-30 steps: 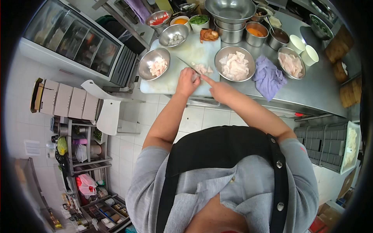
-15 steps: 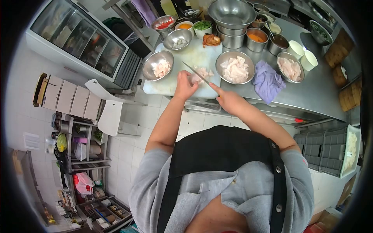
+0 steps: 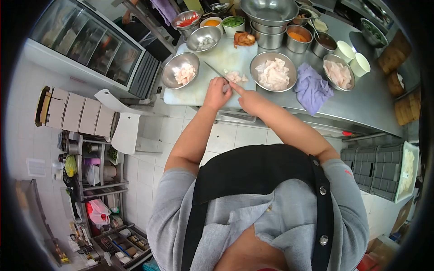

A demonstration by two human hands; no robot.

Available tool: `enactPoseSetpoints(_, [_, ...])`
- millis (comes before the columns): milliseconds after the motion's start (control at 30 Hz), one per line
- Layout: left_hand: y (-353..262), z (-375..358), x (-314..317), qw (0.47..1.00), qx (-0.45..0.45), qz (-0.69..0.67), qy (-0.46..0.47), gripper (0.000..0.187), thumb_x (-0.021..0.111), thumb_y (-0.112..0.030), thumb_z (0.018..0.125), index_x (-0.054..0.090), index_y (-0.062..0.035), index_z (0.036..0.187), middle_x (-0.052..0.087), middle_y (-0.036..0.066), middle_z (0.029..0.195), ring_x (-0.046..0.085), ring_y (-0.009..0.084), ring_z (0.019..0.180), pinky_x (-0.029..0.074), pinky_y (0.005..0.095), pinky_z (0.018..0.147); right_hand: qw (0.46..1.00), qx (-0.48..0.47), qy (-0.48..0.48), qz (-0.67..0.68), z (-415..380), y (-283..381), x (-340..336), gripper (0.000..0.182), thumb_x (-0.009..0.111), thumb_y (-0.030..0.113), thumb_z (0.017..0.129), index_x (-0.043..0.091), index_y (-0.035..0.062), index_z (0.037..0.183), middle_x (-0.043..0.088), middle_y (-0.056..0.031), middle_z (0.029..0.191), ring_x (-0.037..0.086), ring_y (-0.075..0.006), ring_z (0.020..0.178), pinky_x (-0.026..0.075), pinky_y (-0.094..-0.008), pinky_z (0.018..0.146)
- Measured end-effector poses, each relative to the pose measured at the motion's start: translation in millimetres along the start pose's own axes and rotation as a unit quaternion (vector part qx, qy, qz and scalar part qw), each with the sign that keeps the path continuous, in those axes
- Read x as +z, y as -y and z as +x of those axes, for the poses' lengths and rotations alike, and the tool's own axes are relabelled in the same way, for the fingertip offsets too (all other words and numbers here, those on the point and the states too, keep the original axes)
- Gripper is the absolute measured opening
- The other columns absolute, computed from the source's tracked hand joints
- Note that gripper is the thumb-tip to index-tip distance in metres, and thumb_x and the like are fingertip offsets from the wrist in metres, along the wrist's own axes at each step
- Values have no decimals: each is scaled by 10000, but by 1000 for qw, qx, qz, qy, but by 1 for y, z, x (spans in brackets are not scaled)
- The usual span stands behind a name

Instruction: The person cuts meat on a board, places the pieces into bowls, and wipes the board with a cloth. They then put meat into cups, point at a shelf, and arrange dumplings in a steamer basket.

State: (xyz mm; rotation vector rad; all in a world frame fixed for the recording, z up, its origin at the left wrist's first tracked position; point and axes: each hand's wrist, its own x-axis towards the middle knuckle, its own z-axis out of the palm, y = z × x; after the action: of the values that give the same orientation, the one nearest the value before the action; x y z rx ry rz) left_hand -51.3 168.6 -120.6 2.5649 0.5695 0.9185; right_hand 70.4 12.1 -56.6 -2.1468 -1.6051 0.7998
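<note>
My left hand (image 3: 218,95) presses down on a pale piece of raw meat (image 3: 236,77) on the white cutting board (image 3: 194,90). My right hand (image 3: 247,100) grips the handle of a knife (image 3: 216,72), whose blade lies across the meat, pointing away to the left. A steel bowl with cut meat pieces (image 3: 181,71) stands at the board's left. Another steel bowl of larger raw pieces (image 3: 273,72) sits at the board's right.
A purple cloth (image 3: 312,89) lies on the steel counter (image 3: 361,106), beside a third bowl of meat (image 3: 339,73). Further back stand stacked steel bowls (image 3: 268,13), sauce pots and two white cups (image 3: 352,56). A glass-door cabinet (image 3: 86,43) is at the left.
The knife was lifted and drawn back towards me half a second ago; now the blade is down on the meat again and my right hand has moved forward.
</note>
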Motion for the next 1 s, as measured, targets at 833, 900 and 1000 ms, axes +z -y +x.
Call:
enactPoseSetpoints(833, [9,-5,-16,1000,-2,-16,9,275,699,-84,759,545,-46,985,575,128,993,527,355,995,450,424,882,1000,8,26,0,-78,13,-23,658,481,178,971,193,262,1557,665,-239,833,653,-393,754,514,-498,731])
enactPoseSetpoints(900, [9,-4,-14,1000,2,-19,6,257,699,-83,762,553,-41,969,578,132,989,534,354,980,457,425,869,999,13,37,-8,-71,14,-23,664,479,175,970,184,264,1559,666,-237,832,654,-392,758,515,-494,737])
enactPoseSetpoints(1000, [5,-3,-15,1000,10,-26,14,233,701,-89,763,566,-40,946,582,138,978,539,358,968,463,425,857,999,17,41,-2,-45,11,-15,678,475,171,969,163,267,1564,668,-237,844,655,-391,766,517,-488,742])
